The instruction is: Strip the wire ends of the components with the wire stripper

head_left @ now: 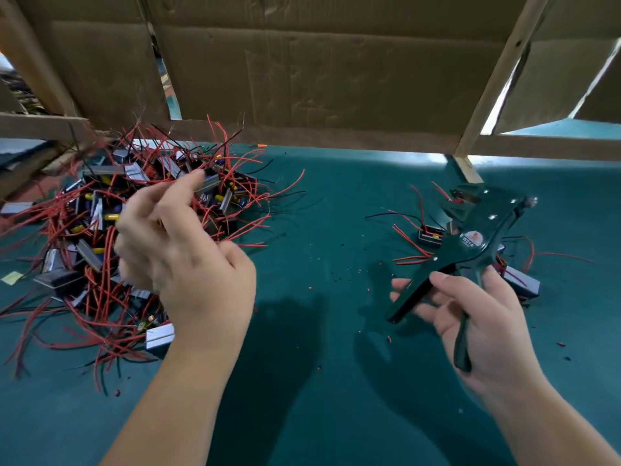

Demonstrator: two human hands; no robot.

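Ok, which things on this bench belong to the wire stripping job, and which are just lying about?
Job: wire stripper in the right hand; big component pile at the left hand; small component group behind the stripper.
Lying about: cardboard wall; wooden frame; yellow slip; insulation crumbs on the green mat.

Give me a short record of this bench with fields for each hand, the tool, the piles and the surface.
big pile: grey box-shaped components with red and black wires, left side
left hand: over the big pile, blurred; grip unclear
right hand: holds the black metal wire stripper by its handles
small group: a few similar components behind the stripper, right side
surface: teal table cover strewn with insulation bits
backdrop: brown cardboard wall
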